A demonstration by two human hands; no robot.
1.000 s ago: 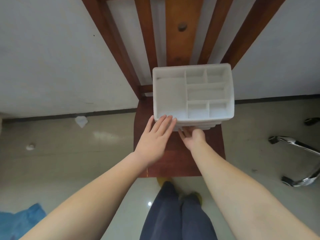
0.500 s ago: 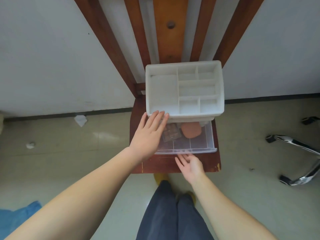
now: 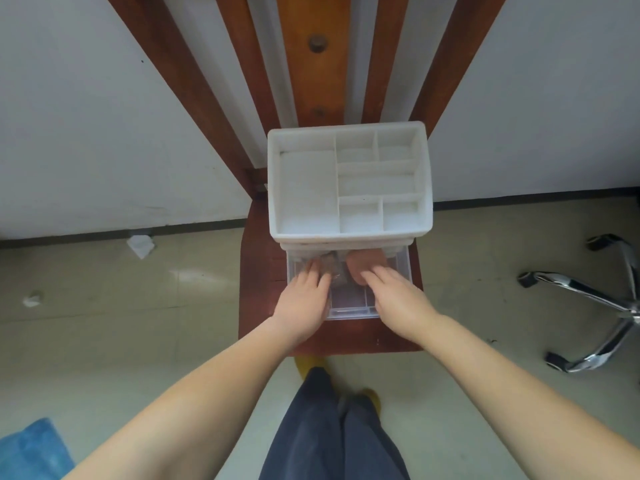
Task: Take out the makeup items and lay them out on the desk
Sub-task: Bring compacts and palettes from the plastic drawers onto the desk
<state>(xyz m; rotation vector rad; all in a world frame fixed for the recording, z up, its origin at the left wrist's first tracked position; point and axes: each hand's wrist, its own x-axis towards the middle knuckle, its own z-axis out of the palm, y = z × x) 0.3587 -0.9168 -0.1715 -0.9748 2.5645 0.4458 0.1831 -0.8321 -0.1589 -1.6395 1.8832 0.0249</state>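
A white organiser (image 3: 273, 188) with empty top compartments stands on a wooden chair seat (image 3: 258, 296). Its clear bottom drawer (image 3: 349, 312) is pulled out toward me. Inside lie a brownish-grey flat item (image 3: 331, 263) on the left and a pink, rounded puff (image 3: 360, 260) on the right. My left hand (image 3: 304, 301) reaches into the drawer, its straight fingers touching the brownish item. My right hand (image 3: 398, 296) reaches in beside it, fingertips resting on the pink puff. Both hands hide the drawer's other contents.
The chair's slatted back (image 3: 311, 64) rises against a white wall. A chrome swivel-chair base (image 3: 588, 296) stands on the floor to the right. Crumpled paper (image 3: 140, 245) lies at the left, a blue cloth (image 3: 31, 452) at the bottom left. My legs (image 3: 332, 427) stand before the seat.
The drawer has been pulled out by my right hand. My left hand left the organiser's front edge, and both hands have moved into the open drawer onto the items.
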